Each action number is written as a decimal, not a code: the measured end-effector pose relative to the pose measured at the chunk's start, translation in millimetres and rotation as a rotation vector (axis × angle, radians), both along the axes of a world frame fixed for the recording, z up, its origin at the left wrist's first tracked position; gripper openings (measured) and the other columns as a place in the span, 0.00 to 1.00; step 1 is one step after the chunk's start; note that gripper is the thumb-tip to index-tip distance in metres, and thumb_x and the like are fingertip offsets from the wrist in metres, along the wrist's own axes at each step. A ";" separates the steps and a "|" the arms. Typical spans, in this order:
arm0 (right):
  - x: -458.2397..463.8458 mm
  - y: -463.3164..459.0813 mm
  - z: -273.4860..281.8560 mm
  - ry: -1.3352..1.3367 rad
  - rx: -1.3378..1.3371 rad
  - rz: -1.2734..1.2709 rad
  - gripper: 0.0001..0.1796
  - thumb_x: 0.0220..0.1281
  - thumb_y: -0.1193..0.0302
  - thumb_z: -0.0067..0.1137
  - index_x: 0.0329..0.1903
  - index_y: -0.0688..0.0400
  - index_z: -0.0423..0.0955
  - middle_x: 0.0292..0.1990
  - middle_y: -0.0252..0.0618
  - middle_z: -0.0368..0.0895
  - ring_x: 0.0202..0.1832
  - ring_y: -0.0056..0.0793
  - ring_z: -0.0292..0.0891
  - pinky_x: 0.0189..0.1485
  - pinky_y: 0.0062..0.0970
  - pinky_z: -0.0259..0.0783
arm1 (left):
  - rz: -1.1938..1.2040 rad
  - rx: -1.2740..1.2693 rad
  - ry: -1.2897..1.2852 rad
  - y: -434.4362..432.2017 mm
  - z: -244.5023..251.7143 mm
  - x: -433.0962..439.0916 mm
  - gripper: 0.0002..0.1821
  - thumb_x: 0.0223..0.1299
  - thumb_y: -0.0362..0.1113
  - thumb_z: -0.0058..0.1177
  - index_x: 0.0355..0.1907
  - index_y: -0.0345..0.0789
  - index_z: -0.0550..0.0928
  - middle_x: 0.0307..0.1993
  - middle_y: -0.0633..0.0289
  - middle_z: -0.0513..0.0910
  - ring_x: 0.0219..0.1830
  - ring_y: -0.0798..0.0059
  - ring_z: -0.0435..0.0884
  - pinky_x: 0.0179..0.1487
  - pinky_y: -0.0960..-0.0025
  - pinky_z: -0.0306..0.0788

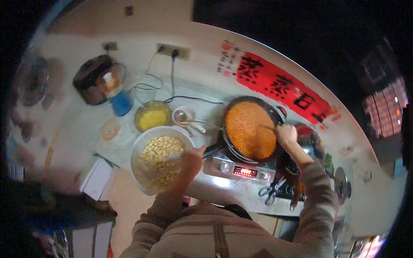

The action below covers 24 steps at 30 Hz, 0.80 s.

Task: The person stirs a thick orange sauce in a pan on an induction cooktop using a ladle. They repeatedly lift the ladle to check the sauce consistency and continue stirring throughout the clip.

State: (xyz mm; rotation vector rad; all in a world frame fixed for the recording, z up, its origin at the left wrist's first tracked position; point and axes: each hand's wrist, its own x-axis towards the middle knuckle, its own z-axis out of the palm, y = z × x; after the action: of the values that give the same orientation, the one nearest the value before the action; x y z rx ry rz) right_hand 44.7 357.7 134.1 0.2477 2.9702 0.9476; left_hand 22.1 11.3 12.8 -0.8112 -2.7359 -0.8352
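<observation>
A dark wok [226, 140] full of orange-red sauce or stew [248, 124] sits on an induction cooktop [216, 166] with a lit red display. My left hand [192, 161] is closed around the wok's black handle [213, 150]. In my right hand [286, 134], at the wok's right rim, is a dark stirring utensil [266, 127]. Its lower end dips into the sauce, so I cannot tell its exact kind. Partly behind my left forearm stands a white colander [136, 161] of pale peeled cloves or beans [163, 146].
Behind the colander are a metal bowl of yellow food [153, 117] and a small white bowl with spoons [182, 116]. Scissors [272, 192] lie right of the cooktop. A power cord [196, 98] runs along the wall. A blue container [121, 102] stands at the back left.
</observation>
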 end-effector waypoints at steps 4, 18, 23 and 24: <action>3.0 -24.6 14.4 -0.043 0.181 0.284 0.06 0.47 0.68 0.52 0.22 0.50 0.78 0.22 0.33 0.79 0.27 0.28 0.78 0.26 0.27 0.69 | 0.017 -0.126 0.058 3.6 -3.8 -4.4 0.17 0.44 0.41 0.60 0.38 0.44 0.73 0.21 0.60 0.76 0.23 0.59 0.79 0.24 0.60 0.70; 56.9 13.8 108.6 -0.234 -0.096 -0.001 0.18 0.42 0.53 0.61 0.24 0.56 0.79 0.24 0.40 0.80 0.30 0.39 0.78 0.31 0.36 0.72 | -0.010 -0.116 -0.010 7.0 -1.1 -5.0 0.25 0.41 0.40 0.63 0.47 0.43 0.75 0.23 0.56 0.79 0.26 0.56 0.79 0.28 0.58 0.70; 55.1 25.0 102.3 -0.459 -0.337 -0.041 0.23 0.42 0.50 0.61 0.31 0.59 0.79 0.26 0.47 0.79 0.32 0.46 0.77 0.34 0.39 0.72 | -0.038 -0.089 0.048 2.6 -2.1 -4.5 0.26 0.43 0.41 0.62 0.49 0.44 0.74 0.22 0.59 0.78 0.24 0.58 0.78 0.27 0.58 0.70; 53.2 13.5 98.7 -0.503 -0.347 -0.049 0.23 0.43 0.51 0.60 0.31 0.59 0.78 0.27 0.48 0.79 0.34 0.48 0.77 0.36 0.40 0.72 | -0.030 -0.088 0.023 1.1 -0.7 -3.6 0.26 0.42 0.40 0.63 0.48 0.43 0.75 0.23 0.57 0.78 0.26 0.57 0.79 0.28 0.58 0.70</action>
State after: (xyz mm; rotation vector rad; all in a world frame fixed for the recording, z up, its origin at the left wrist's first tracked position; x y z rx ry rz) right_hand 98.0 371.1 232.9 0.0607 2.5795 0.3953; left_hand 18.5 12.4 12.2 -0.8747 -2.7639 -0.7107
